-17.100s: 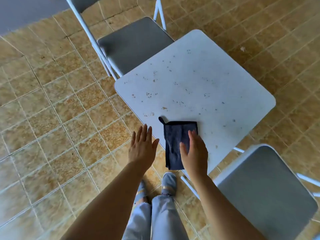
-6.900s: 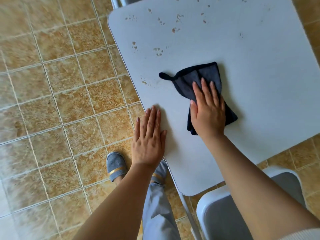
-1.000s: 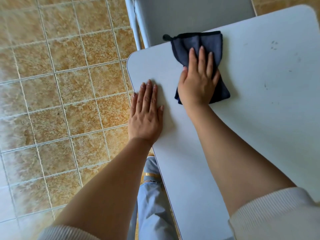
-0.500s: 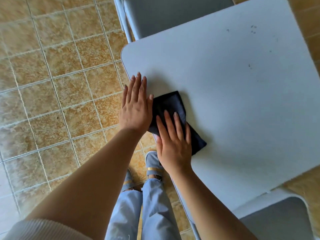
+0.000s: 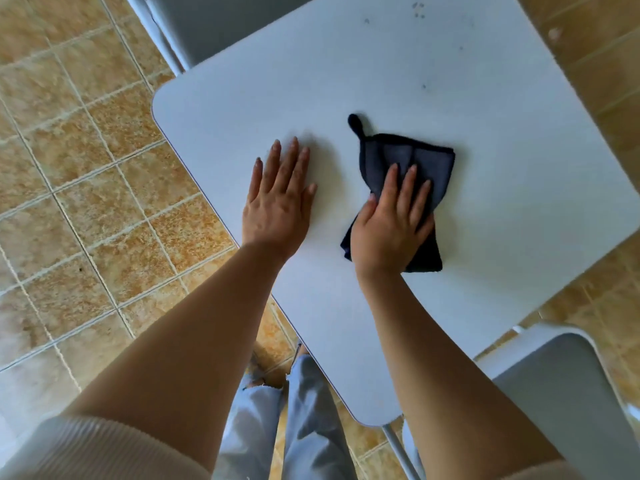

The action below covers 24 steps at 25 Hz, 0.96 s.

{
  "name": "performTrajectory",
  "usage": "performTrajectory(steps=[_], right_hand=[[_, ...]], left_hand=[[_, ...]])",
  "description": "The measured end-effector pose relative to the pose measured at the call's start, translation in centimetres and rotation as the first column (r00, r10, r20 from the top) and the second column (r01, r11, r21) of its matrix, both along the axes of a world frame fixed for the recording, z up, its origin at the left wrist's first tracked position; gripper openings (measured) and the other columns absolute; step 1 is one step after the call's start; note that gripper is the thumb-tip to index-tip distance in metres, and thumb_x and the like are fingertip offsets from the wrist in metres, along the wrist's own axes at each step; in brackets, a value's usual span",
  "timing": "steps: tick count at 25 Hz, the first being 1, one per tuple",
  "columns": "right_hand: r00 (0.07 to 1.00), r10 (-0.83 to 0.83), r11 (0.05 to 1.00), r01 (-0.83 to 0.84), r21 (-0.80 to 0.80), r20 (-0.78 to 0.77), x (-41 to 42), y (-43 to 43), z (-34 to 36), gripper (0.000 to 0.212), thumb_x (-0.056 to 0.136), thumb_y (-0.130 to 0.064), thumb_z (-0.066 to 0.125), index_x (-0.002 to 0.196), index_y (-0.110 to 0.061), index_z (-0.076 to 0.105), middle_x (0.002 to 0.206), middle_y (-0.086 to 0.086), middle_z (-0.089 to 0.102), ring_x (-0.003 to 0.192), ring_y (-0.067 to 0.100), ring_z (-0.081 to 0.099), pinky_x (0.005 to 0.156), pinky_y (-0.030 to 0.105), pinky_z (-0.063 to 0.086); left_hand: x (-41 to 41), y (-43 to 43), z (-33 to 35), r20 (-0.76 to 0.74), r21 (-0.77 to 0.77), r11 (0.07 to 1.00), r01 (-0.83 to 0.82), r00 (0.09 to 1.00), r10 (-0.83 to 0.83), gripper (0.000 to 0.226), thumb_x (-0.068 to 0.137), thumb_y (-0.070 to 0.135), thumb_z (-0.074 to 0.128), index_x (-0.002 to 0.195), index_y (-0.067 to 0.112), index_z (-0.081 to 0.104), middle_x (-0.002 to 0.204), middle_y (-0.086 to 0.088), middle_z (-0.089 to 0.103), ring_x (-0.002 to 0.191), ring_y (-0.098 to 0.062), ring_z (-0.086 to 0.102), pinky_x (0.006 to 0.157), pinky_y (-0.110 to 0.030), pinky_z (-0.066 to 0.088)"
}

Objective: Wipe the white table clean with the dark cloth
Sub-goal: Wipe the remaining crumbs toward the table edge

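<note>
Right hand (image 5: 389,225) fingers flat, pressing the dark cloth (image 5: 408,174) onto the middle of the white table (image 5: 519,188). Left hand (image 5: 278,199) spread flat, holding nothing (just steadying), beside the cloth. Mid-wipe. Next, probably: push toward the small specks (image 5: 419,10) at the table's far edge.

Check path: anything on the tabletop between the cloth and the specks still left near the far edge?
Nothing visible. The right hand presses flat on the dark cloth, and bare white table lies between it and the specks. The left hand rests flat off to the side, clear of that path.
</note>
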State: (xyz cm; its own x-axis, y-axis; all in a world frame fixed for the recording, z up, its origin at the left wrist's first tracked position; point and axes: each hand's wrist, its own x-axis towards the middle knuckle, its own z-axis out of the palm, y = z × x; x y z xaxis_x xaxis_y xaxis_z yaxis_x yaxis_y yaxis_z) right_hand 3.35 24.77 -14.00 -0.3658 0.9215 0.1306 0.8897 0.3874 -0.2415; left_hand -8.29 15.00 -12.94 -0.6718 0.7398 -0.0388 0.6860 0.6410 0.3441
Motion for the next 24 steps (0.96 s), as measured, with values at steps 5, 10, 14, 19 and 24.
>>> performTrajectory(steps=[5, 10, 14, 19, 24], right_hand=[[0.895, 0.435, 0.9, -0.432, -0.048, 0.098, 6.1, -3.6, 0.7, 0.052, 0.101, -0.032, 0.042, 0.152, -0.025, 0.037, 0.16, 0.0, 0.033, 0.149, 0.025, 0.029, 0.114, 0.051, 0.033], [0.946, 0.264, 0.963, -0.268, -0.007, 0.185, 13.7, 0.3, 1.1, 0.05, 0.104, -0.034, 0.041, 0.153, -0.026, 0.035, 0.161, -0.001, 0.031, 0.148, 0.023, 0.031, 0.109, 0.047, 0.039], [0.988, -0.002, 0.999, -0.003, 0.035, 0.153, 10.9, 8.5, 0.2, 0.049, 0.103, -0.036, 0.038, 0.151, -0.025, 0.039, 0.159, 0.001, 0.037, 0.146, 0.026, 0.035, 0.108, 0.05, 0.038], [0.997, -0.042, 0.998, 0.039, 0.039, 0.067, 1.3, 15.6, -0.6, 0.052, 0.098, -0.038, 0.038, 0.149, -0.026, 0.043, 0.158, 0.001, 0.039, 0.147, 0.028, 0.034, 0.11, 0.054, 0.034], [0.972, 0.231, 0.968, -0.234, 0.094, 0.039, -2.4, 13.9, -0.7, 0.049, 0.098, -0.036, 0.044, 0.146, -0.026, 0.048, 0.154, 0.0, 0.045, 0.143, 0.026, 0.04, 0.109, 0.051, 0.037]], left_hand=[[-1.2, 5.5, 0.4, -0.009, 0.028, 1.0, -0.014, 1.0, 0.014, 0.056, 0.103, 0.035, 0.022, 0.155, 0.014, 0.017, 0.163, -0.004, 0.012, 0.15, -0.02, 0.006, 0.122, -0.036, 0.0], [-1.1, 9.1, -0.5, -0.015, -0.016, 1.0, -0.012, 1.0, 0.011, 0.057, 0.104, 0.036, 0.022, 0.155, 0.013, 0.012, 0.163, -0.004, 0.006, 0.151, -0.019, 0.001, 0.122, -0.035, -0.003], [-1.1, 9.0, -1.3, -0.056, -0.004, 1.0, -0.031, 0.998, 0.03, 0.056, 0.103, 0.034, 0.024, 0.154, 0.011, 0.017, 0.162, -0.006, 0.012, 0.15, -0.02, 0.008, 0.122, -0.033, -0.003], [-1.0, 9.0, -1.6, -0.086, 0.003, 0.999, -0.04, 0.995, 0.04, 0.055, 0.103, 0.032, 0.025, 0.155, 0.012, 0.019, 0.162, -0.006, 0.015, 0.15, -0.019, 0.01, 0.122, -0.034, 0.0], [-1.2, 9.0, -1.7, -0.095, 0.003, 0.999, -0.037, 0.995, 0.038, 0.055, 0.103, 0.031, 0.024, 0.155, 0.012, 0.019, 0.162, -0.006, 0.017, 0.15, -0.018, 0.011, 0.122, -0.034, 0.001]])
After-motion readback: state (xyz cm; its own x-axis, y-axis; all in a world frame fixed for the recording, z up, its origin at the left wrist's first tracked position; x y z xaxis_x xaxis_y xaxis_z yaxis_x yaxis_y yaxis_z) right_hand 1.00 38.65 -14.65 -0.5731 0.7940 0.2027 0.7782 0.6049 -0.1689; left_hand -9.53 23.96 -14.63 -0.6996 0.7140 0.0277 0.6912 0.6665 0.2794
